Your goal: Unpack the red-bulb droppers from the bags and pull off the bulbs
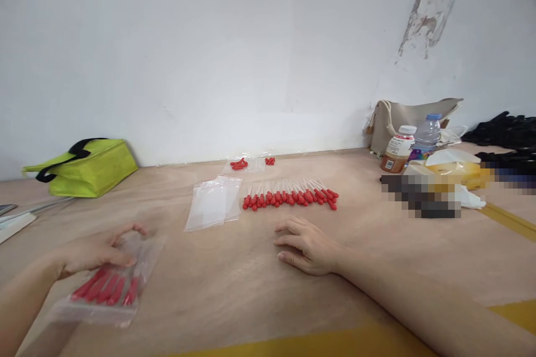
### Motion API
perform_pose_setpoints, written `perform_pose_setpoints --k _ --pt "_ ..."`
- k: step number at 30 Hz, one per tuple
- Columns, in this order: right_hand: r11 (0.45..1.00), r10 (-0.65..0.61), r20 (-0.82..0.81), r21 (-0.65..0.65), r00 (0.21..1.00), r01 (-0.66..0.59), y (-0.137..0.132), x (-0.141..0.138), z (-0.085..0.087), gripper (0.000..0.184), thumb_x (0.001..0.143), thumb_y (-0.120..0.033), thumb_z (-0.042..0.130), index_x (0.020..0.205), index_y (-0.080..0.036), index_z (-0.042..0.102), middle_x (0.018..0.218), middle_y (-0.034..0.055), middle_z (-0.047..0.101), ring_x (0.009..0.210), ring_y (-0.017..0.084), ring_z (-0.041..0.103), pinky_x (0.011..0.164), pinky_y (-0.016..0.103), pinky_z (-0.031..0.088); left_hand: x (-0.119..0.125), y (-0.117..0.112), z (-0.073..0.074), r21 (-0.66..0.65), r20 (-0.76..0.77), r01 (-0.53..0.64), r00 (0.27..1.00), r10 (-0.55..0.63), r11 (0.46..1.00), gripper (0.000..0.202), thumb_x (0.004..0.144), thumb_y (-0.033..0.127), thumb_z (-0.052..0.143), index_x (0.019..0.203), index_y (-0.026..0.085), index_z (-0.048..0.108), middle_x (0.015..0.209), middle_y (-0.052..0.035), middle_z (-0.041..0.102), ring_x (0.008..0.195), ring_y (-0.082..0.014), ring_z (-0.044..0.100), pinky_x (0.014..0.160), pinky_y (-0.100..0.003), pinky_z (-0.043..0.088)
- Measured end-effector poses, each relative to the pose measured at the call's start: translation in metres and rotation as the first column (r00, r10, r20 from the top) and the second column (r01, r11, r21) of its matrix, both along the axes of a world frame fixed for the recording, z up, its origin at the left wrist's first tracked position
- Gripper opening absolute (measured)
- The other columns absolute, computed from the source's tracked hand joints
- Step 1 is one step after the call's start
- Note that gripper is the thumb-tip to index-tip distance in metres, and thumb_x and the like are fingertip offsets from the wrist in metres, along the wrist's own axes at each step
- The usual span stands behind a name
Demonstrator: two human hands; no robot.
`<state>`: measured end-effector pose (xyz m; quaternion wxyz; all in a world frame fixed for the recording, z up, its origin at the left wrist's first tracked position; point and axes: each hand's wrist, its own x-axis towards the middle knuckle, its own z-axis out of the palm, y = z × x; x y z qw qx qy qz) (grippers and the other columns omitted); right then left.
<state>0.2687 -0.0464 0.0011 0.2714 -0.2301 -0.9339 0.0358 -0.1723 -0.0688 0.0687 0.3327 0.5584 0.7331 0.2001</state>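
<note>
My left hand (98, 248) is at the lower left on a clear zip bag (144, 262), thumb over the plastic and fingers curled at its upper part. Inside the bag lie several red-tipped sticks (111, 287); hand and bag are slightly blurred. My right hand (307, 245) rests on the table with bent fingers a little apart, holding nothing. Just beyond it stretches a row of loose white sticks with red bulb-like tips (288, 197), tips toward me. Flat clear zip bags (213, 203) overlap to the left of that row.
Near the wall lie bagged red-tipped sticks (251, 164). A lime-green bag (94, 170) stands at the left. On the right are a brown drink bottle (397, 150), a clear bottle (427, 134), a beige bag (412, 111) and a black pile (506, 131). Brown paper covers the table (234, 284).
</note>
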Motion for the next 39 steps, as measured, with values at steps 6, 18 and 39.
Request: perform_pose_setpoints --k 6,18,39 --pt "1.0 -0.005 -0.015 0.008 1.0 0.005 0.001 -0.001 -0.001 0.024 0.083 -0.033 0.049 0.097 -0.018 0.061 0.106 0.01 0.056 0.1 0.019 0.05 0.086 0.036 0.04 0.102 -0.027 -0.019 0.019 0.374 -0.005 0.927 -0.003 1.0 0.039 0.056 0.052 0.068 0.073 0.021 0.052 0.069 0.0047 0.059 0.066 -0.0142 0.057 0.061 -0.023 0.044" --pt "0.988 -0.154 -0.125 -0.017 0.98 0.153 0.003 0.0 -0.001 0.025 0.083 -0.039 0.049 0.09 -0.019 0.062 0.096 0.0076 0.056 0.085 0.017 0.051 0.076 0.032 0.039 0.17 0.026 -0.014 0.248 -0.291 0.457 0.876 -0.385 0.854 0.04 0.079 0.048 0.044 0.103 0.019 0.058 0.071 -0.0041 0.059 0.066 -0.0196 0.059 0.065 -0.033 0.047" --pt "1.0 0.03 0.098 0.007 0.995 -0.03 0.003 0.001 0.009 0.044 0.074 -0.013 0.045 0.116 -0.025 0.053 0.109 0.0079 0.05 0.094 0.018 0.049 0.08 0.033 0.04 0.107 0.121 -0.046 0.168 -0.678 0.385 0.713 -0.178 0.907 0.033 0.08 0.037 0.032 0.106 0.028 0.051 0.136 -0.0092 0.032 0.126 -0.0376 0.022 0.087 -0.064 0.028"
